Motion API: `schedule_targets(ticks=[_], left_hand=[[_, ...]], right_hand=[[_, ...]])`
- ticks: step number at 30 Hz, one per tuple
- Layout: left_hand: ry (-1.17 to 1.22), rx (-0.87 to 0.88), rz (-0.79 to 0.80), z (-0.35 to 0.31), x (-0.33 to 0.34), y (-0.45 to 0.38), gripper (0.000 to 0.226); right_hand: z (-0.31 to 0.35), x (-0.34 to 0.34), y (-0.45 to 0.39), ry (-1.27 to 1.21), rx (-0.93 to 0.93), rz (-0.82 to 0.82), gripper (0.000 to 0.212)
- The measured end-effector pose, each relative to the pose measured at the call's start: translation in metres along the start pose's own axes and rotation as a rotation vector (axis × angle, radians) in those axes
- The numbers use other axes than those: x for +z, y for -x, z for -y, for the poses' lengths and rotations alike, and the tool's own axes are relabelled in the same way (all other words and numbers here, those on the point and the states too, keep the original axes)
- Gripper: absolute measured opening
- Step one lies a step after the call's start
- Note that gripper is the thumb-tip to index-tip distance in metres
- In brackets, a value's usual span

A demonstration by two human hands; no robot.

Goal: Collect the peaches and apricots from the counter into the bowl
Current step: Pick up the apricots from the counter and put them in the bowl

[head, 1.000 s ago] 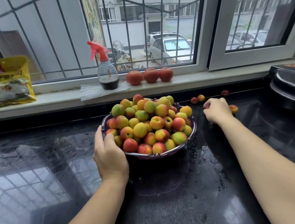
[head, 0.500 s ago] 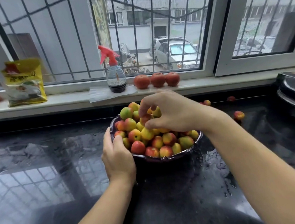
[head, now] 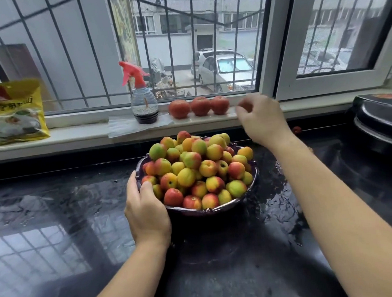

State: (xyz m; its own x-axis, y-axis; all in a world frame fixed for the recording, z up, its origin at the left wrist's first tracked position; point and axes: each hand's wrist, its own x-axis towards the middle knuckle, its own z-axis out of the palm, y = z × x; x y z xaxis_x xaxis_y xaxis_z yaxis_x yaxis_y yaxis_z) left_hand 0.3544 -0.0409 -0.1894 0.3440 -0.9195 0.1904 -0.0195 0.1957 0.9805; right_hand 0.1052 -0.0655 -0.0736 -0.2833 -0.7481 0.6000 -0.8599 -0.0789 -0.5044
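Note:
A dark purple bowl (head: pixel 218 209) heaped with small red, yellow and green peaches and apricots (head: pixel 199 169) stands mid-counter. My left hand (head: pixel 146 211) holds the bowl's left rim, fingers curled over the edge. My right hand (head: pixel 262 119) hovers behind and to the right of the bowl, level with the window sill. Its fingers are curled, and a blurred small red fruit (head: pixel 245 105) shows at its fingertips. One loose red fruit (head: pixel 296 130) lies at the back of the counter, right of that hand.
The black counter (head: pixel 79 227) is wet around the bowl. On the sill sit three larger red fruits (head: pixel 200 105), a spray bottle (head: pixel 143 101) and a yellow packet (head: pixel 16 111). A black pot (head: pixel 382 119) stands at the right edge.
My right hand left the top of the fruit pile and moved up and right toward the sill. The left hand stayed on the bowl's rim. The camera view shifted slightly.

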Motion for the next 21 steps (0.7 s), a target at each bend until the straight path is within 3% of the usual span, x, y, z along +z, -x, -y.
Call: schedule_targets(ticks=[4,7,9,12,14,18,21], left_hand=[[-0.006,0.006,0.011,0.003,0.0,0.0,0.05],[-0.021,0.016,0.024,0.004,0.002,0.0,0.052],[-0.032,0.021,0.029,0.004,0.002,0.0,0.053],[-0.035,0.016,0.024,0.004,0.003,-0.001,0.06],[-0.046,0.005,0.02,0.005,0.003,-0.002,0.065],[-0.042,0.014,0.021,0.006,0.002,-0.003,0.064],[-0.027,0.01,0.026,0.006,0.002,-0.003,0.065]], right_hand=[[-0.104,0.009,0.01,0.558,0.52,0.16,0.048],[-0.151,0.014,0.027,0.556,0.685,0.253,0.048],[-0.164,0.016,0.031,0.542,0.696,0.262,0.044],[-0.158,0.012,0.024,0.484,0.614,0.222,0.038],[-0.131,0.003,0.012,0.259,0.538,0.213,0.037],[-0.027,-0.021,0.002,-0.383,0.155,0.31,0.035],[0.049,-0.017,0.017,-0.413,-0.164,0.402,0.03]])
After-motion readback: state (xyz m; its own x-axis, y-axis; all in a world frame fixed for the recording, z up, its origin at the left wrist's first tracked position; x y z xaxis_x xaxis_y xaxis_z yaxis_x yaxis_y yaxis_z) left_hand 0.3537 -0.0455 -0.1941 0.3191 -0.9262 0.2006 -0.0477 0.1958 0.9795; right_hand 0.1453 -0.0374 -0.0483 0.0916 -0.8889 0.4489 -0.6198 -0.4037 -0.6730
